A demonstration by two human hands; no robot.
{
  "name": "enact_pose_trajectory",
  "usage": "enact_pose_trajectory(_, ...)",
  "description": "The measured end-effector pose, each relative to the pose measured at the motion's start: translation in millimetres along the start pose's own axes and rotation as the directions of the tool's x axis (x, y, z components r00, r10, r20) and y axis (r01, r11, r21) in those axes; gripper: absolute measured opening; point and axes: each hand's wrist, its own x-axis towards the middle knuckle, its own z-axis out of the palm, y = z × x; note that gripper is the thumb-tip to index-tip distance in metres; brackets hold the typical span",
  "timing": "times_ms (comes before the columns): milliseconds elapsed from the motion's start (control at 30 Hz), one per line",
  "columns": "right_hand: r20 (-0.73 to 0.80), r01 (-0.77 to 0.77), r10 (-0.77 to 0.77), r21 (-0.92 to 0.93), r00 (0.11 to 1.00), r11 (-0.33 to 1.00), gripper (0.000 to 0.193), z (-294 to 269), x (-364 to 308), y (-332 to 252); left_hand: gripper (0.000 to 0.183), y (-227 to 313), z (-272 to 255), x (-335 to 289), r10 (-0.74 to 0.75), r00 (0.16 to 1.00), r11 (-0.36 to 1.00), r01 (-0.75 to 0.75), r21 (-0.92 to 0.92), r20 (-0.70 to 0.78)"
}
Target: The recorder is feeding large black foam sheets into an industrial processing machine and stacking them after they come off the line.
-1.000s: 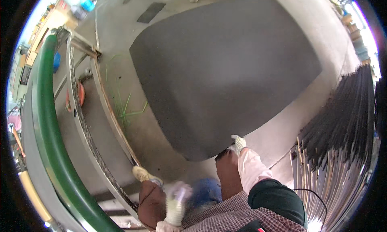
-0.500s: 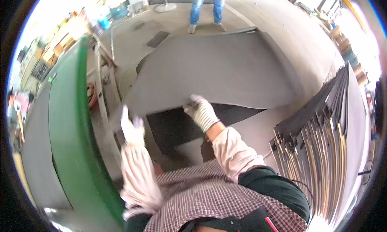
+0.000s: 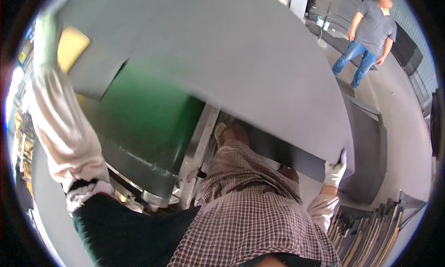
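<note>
A large, thin grey sheet (image 3: 241,67) is raised in front of me, spanning from the upper left to the right. My right hand (image 3: 334,171), in a white knitted glove, grips its near right edge, with the thumb on top. At the far left, my gloved left hand (image 3: 46,42) is at the sheet's other end; it is smeared by motion, but it appears closed on the edge. Beneath the sheet is a green belt-like surface (image 3: 148,114) with a rounded end. A smaller grey piece (image 3: 97,70) and a yellow block (image 3: 72,49) lie by the left hand.
Dark sheets (image 3: 366,155) lie on the floor at right. Several thin boards or sheets (image 3: 371,232) stand on edge at lower right. A metal frame (image 3: 197,151) runs beside the green surface. A person (image 3: 368,39) in jeans stands at the far right.
The grey sheet has come up off the floor pile, with both hands now at its edges. I have turned left toward the green surface, and my left arm has reached far out.
</note>
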Motion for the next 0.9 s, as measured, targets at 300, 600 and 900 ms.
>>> enact_pose_trajectory(300, 0.113, -0.446, 0.457, -0.112, 0.882, 0.888, 0.032, 159, 1, 168, 0.048, -135, -131, -106, -0.736, 0.675, 0.645, 0.672, -0.364, -0.06)
enact_pose_trajectory(600, 0.177, -0.375, 0.539, -0.542, 0.824, 0.752, 0.047, 268, -65, 359, 0.092, 72, 67, -252, -0.769, 0.415, -0.476, 0.134, -0.869, 0.486)
enact_pose_trajectory(900, 0.081, -0.298, 0.433, -0.614, 0.898, 0.731, 0.052, 221, -89, 386, 0.051, 209, 196, -359, -0.113, 0.155, -0.983, -0.162, -0.088, 0.981)
